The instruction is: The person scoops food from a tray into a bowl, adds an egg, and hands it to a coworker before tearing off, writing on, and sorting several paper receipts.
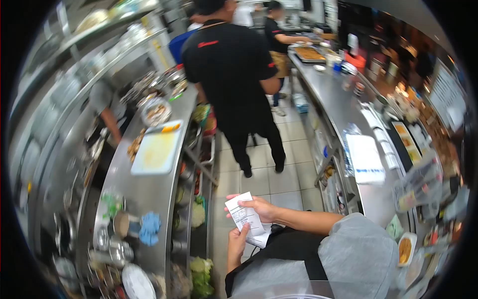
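Observation:
A printed paper receipt (245,215) is held up in front of my body, its lower end curling over. My right hand (261,208) grips its upper edge from the right, thumb on top and fingers behind. Lower down, my left hand (237,241) pinches the left side of the same paper with the thumb on its face. The small print is too fine to read.
A steel counter (134,199) on the left carries a cutting board (157,152), a knife and a blue cloth (149,228). Another steel counter (376,202) runs along the right, with a white towel (366,159). A co-worker (231,65) stands in the aisle ahead.

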{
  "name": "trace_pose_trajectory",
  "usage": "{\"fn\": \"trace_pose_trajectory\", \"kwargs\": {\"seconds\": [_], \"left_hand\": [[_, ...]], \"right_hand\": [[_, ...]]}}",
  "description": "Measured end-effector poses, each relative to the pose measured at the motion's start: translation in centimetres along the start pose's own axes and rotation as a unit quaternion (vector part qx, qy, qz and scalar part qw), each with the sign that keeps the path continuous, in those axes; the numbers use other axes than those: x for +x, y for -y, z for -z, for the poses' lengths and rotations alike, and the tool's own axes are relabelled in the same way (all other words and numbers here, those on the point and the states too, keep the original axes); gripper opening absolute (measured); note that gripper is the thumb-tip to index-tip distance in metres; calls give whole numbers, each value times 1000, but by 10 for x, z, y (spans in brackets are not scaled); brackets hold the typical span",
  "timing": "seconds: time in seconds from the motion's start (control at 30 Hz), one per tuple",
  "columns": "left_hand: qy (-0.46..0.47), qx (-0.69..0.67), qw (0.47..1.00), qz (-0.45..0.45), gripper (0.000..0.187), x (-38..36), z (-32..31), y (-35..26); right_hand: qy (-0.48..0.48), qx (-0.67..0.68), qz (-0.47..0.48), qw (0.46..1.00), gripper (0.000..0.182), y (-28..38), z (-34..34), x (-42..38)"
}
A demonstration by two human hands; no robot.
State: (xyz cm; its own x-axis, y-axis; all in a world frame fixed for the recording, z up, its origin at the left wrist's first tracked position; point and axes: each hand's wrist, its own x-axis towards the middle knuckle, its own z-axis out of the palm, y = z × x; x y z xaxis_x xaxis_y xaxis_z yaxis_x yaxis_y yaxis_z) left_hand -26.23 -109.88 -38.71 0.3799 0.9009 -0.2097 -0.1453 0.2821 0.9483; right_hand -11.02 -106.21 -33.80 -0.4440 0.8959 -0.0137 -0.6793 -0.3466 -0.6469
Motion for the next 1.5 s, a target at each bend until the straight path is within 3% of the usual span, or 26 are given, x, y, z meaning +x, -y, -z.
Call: {"fn": "trace_pose_trajectory", "kwargs": {"seconds": [0.07, 0.1, 0.17, 0.23, 0.27, 0.3, 0.33, 0.37, 0.43, 0.5, 0.63, 0.77, 1.0, 1.1, 1.13, 1.37, 1.43, 1.5], "left_hand": [[54, 21, 997, 48, 23, 21, -16, 8], [77, 34, 995, 60, 23, 30, -27, 6], [145, 96, 983, 61, 22, 48, -55, 0], [153, 152, 976, 33, 30, 74, -64, 4], [150, 192, 970, -13, 40, 97, -74, 8], [158, 29, 986, 35, 60, 111, -96, 0], [146, -78, 985, 58, 67, 130, -119, -1], [164, -104, 981, 11, 46, 152, -141, 0], [273, 55, 959, 45, 65, 262, -107, 80], [322, 15, 946, 24, 64, 321, -158, 88], [439, -98, 891, 56, 61, 372, -255, 123], [516, -174, 831, 112, 58, 394, -298, 151], [569, -273, 748, 204, 54, 404, -297, 170], [578, -313, 721, 219, 52, 415, -290, 163], [577, -327, 714, 226, 51, 415, -283, 162], [561, -420, 658, 276, 47, 407, -231, 163], [539, -439, 657, 294, 46, 397, -191, 162], [454, -284, 793, 291, 27, 341, -198, 65]], "right_hand": [[-128, 19, 35, 991, 27, 10, 24, -12], [-144, 31, 56, 988, 27, 15, 39, -15], [-351, 33, 71, 933, 25, 32, 71, -21], [-370, 59, 128, 918, 26, 61, 104, -35], [-349, 75, 153, 921, 25, 78, 124, -46], [-331, 67, 186, 923, 25, 110, 148, -64], [-362, 50, 214, 906, 26, 134, 166, -76], [-389, 32, 238, 890, 26, 156, 184, -90], [-298, 113, 265, 910, 28, 185, 228, -110], [-352, 70, 251, 899, 29, 229, 214, -130], [-362, 11, 306, 881, 28, 266, 222, -154], [-375, 26, 346, 860, 27, 276, 215, -205], [-422, 111, 452, 778, 34, 250, 210, -276], [-420, 53, 400, 813, 43, 250, 200, -248], [-327, 80, 397, 854, 52, 248, 224, -238], [-249, 28, 362, 898, 47, 293, 203, -134], [-243, 48, 369, 896, 46, 300, 210, -120], [-270, -11, 482, 833, 40, 307, 214, -110]]}}
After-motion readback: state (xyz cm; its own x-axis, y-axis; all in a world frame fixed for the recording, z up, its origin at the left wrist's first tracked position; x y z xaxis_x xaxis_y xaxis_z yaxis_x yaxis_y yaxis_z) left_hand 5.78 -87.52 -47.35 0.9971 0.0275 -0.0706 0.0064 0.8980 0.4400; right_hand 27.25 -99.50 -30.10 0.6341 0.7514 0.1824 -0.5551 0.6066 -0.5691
